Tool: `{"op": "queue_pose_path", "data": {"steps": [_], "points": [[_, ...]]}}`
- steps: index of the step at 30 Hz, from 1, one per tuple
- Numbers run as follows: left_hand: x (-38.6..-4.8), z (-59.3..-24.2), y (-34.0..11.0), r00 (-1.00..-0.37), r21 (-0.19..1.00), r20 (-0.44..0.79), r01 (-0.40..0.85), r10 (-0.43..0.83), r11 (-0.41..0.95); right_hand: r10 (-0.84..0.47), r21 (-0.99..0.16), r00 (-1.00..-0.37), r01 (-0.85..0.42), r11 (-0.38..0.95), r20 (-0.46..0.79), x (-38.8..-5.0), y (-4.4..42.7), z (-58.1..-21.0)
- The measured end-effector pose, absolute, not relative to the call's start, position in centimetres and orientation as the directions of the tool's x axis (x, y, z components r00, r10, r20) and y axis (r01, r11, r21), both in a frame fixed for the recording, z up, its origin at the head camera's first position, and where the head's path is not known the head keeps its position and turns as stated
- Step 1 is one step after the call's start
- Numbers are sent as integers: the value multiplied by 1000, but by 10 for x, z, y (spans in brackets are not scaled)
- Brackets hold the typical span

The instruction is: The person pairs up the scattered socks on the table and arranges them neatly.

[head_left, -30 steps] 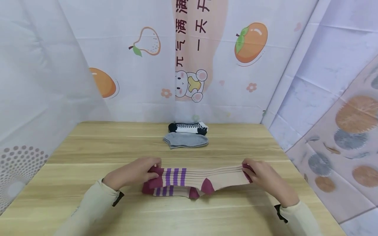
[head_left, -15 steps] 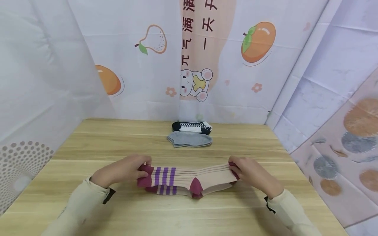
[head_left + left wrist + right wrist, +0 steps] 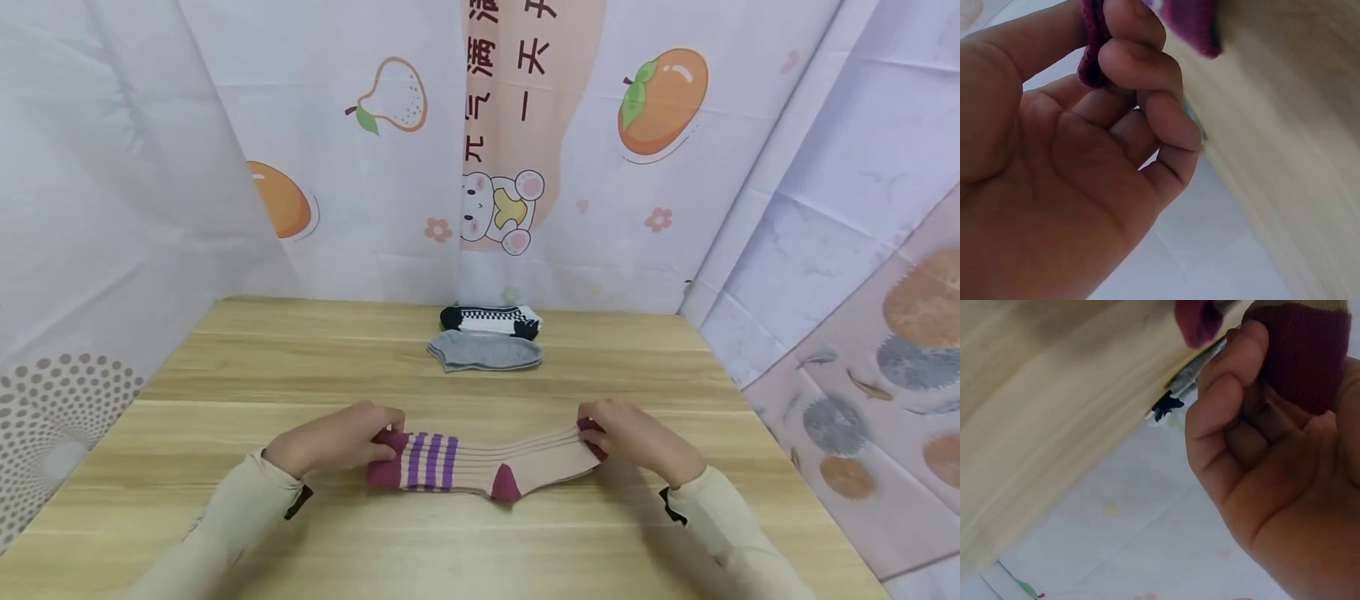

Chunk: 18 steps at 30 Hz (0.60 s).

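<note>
A beige ribbed sock (image 3: 480, 467) with purple stripes and a maroon cuff, heel and toe stretches between my hands, low over the table. It overlaps a matching sock, which is almost wholly hidden. My left hand (image 3: 341, 437) pinches the cuff at the striped end; in the left wrist view the maroon cuff (image 3: 1092, 53) sits between thumb and fingers. At the other end my right hand (image 3: 641, 437) pinches the toe, and the right wrist view shows the maroon toe (image 3: 1307, 356) between thumb and curled fingers.
Further back on the wooden table (image 3: 300, 358) lie grey ankle socks (image 3: 486, 351). Just behind them are black-and-white patterned socks (image 3: 491, 321). A printed white curtain (image 3: 337, 208) hangs along the table's back edge, and more curtains flank both sides.
The held sock has come down over the matching one, which showed below it earlier and is now nearly covered. Both hands keep their grip; the view has shifted slightly.
</note>
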<state>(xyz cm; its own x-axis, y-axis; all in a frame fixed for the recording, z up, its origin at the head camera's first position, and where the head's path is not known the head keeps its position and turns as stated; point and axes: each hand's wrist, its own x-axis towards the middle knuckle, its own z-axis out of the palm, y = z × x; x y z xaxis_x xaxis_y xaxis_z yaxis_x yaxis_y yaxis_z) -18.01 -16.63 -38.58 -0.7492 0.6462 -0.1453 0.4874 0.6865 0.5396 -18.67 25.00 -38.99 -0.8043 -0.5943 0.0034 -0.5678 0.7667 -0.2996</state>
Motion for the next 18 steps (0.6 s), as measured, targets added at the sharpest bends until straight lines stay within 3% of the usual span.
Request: {"op": "queue_pose_path", "data": {"steps": [9, 12, 16, 18], "points": [[-185, -403, -163, -783, 453, -108, 509, 613, 731, -577, -262, -817, -557, 788, 2, -187, 249, -392], [-179, -400, -158, -800, 323, -5, 566, 600, 758, -542, -203, -839, -541, 816, 54, -181, 246, -387], [-162, -390, -141, -762, 133, 178, 646, 623, 752, -573, -47, -789, -595, 802, 222, -167, 230, -382], [-151, -386, -129, -738, 124, 183, 673, 649, 730, -618, 21, -741, -636, 772, 264, -157, 217, -381]]}}
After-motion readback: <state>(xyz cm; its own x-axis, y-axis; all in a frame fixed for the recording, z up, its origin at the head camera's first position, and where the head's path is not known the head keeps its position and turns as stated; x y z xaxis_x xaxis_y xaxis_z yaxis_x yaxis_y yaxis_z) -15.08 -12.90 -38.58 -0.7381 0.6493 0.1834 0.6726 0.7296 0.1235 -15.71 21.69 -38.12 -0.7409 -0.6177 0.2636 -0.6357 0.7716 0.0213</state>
